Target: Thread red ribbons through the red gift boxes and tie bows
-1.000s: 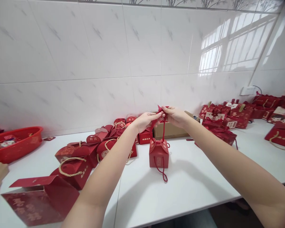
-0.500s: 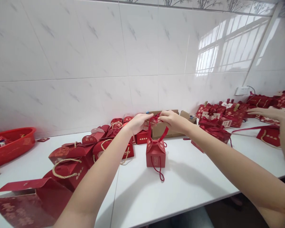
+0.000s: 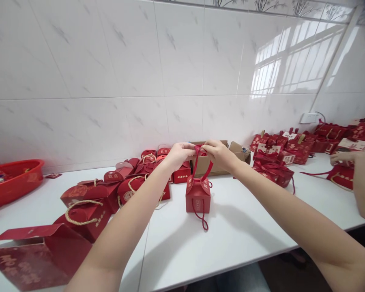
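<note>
A small red gift box (image 3: pixel 198 196) with gold lettering stands upright on the white table (image 3: pixel 219 251). Red cord hangs in a loop down its front. From its peaked top a red ribbon (image 3: pixel 207 172) rises in two strands to my fingers. My left hand (image 3: pixel 182 155) pinches the ribbon from the left, and my right hand (image 3: pixel 216 154) pinches it from the right, close together above the box. Exactly how the ribbon crosses between the fingertips is hard to make out.
Red gift boxes with rope handles (image 3: pixel 86 219) crowd the left side. Behind my hands lies a brown cardboard box (image 3: pixel 221 167). A red plastic basin (image 3: pixel 18 182) sits far left. More ribboned boxes (image 3: pixel 273 170) stand right, near another person's hand (image 3: pixel 346 158).
My hands have drawn slightly closer together over the box, still gripping the ribbon. At right, the other person's hand has lowered onto a red box.
</note>
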Motion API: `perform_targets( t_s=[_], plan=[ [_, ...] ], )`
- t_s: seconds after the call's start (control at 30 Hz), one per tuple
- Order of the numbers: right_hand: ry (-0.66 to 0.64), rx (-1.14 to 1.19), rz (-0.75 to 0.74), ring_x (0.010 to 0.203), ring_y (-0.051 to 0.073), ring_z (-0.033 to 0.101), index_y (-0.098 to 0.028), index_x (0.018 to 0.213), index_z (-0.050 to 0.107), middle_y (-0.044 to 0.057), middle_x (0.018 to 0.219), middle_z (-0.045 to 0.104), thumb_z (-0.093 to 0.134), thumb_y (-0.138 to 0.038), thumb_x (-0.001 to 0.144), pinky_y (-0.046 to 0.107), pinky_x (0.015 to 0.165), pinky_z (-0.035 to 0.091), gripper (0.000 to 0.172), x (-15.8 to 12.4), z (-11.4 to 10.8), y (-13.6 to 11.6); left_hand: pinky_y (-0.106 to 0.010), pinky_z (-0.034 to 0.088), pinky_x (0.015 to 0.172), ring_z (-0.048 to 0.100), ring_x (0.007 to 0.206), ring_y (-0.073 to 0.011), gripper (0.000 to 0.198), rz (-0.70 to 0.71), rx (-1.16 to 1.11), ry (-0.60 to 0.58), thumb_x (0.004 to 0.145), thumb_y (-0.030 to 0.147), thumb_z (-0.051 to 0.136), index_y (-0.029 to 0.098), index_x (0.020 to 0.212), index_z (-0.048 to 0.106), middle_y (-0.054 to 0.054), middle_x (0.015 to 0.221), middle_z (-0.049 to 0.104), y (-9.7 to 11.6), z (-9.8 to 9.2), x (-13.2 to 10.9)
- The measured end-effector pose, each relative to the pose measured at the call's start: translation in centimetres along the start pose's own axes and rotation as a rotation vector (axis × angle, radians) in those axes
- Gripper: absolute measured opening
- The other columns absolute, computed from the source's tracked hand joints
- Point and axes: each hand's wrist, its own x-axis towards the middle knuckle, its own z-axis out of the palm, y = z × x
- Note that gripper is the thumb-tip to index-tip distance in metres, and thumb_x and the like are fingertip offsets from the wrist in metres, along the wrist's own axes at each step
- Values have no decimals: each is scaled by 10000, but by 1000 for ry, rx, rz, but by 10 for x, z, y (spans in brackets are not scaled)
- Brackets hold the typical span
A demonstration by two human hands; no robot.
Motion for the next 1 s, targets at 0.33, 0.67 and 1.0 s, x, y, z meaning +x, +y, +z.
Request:
perform_targets(
  t_s=[0.33, 0.67, 1.0],
  plan=[
    [132, 549, 362, 837, 183, 625, -174, 825, 696, 63, 866, 692, 487, -355, 882, 308, 770, 479, 282, 3, 0, -13, -278, 500, 729, 616, 705, -126, 185, 263, 319, 89, 648, 67, 665, 133, 812, 611, -25, 759, 658, 2, -3, -1],
    [317, 266, 631, 688, 176, 592, -163, 731, 649, 45, 699, 645, 429, -490, 880, 285, 654, 434, 422, -33, 0, -11, -297, 457, 799, 607, 816, -161, 376, 526, 902, 186, 789, 132, 513, 174, 1158, 455, -35, 857, 642, 2, -47, -25],
    [102, -38, 779, 597, 188, 484, -205, 548, 440, 51, 587, 549, 391, -417, 868, 307, 585, 309, 387, -150, -9, 15, -372, 405, 848, 578, 956, -253, 282, 274, 1417, 299, 811, 179, 405, 182, 1082, 480, -63, 925, 669, -34, -115, -66]
  ],
)
